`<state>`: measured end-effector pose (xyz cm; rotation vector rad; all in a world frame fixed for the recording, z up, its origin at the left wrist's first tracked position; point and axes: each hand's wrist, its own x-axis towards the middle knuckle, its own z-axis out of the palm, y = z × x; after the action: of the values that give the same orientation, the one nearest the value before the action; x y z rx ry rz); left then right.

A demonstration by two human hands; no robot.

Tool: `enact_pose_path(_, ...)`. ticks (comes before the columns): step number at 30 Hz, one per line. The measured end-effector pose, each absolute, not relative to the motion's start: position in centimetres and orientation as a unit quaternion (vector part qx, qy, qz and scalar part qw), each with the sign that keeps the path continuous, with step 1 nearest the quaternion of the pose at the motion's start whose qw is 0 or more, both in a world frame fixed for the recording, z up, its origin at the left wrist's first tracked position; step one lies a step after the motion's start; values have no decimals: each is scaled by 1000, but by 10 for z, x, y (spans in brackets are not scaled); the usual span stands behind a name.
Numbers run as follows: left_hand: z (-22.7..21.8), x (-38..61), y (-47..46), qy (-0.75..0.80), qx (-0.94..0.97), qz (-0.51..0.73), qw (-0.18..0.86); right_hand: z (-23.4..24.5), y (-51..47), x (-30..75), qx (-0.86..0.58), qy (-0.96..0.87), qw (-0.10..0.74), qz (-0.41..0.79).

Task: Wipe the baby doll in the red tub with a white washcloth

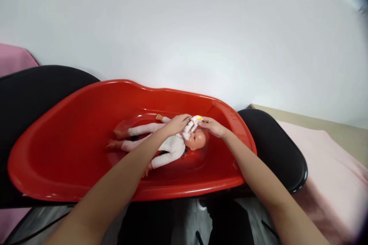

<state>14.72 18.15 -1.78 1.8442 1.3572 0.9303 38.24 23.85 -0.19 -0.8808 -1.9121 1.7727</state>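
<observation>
A baby doll in pale clothing lies on its back inside a red baby bathtub, its head toward the right end and its bare feet toward the left. Over the doll's face and chest I hold a small white cloth with a yellow patch. My left hand grips the cloth's left side, fingers bent around it. From the right, my right hand pinches the cloth near the yellow patch, just above the doll's head. The cloth covers part of the face.
The tub rests on a black table against a white wall. Pink-covered surfaces stand to the right and far left. My legs are below the tub's near rim.
</observation>
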Motion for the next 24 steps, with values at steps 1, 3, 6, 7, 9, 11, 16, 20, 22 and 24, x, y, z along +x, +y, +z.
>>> enact_pose_path(1, -14, 146, 181, 513, 688, 387, 337, -5, 238, 381, -295, -677, 224, 636)
enact_pose_path(3, -9, 146, 178, 519, 661, 428, 333, -11, 238, 378, -276, -684, 242, 631)
enact_pose_path(6, -9, 147, 173, 552, 699, 357, 280, -20, 237, 374, -282, -733, 193, 588)
enact_pose_path(7, -10, 148, 172, 567, 720, 308, 256, -23, 236, 372, -284, -760, 162, 562)
enact_pose_path(9, -13, 148, 169, 600, 747, 198, 206, -30, 235, 367, -291, -823, 83, 482)
enact_pose_path(11, -15, 149, 168, 632, 749, 122, 154, -37, 234, 361, -311, -881, -2, 357)
enact_pose_path(16, -21, 150, 172, 675, 726, 91, 101, -44, 234, 355, -326, -925, -91, 171)
enact_pose_path(20, -28, 150, 173, 638, 751, 97, 138, -46, 238, 356, -326, -919, -118, 187)
enact_pose_path(22, -30, 151, 172, 607, 773, 91, 162, -48, 240, 357, -336, -915, -124, 188)
enact_pose_path(24, -30, 154, 172, 596, 775, 95, 184, -50, 241, 356, -330, -919, -110, 187)
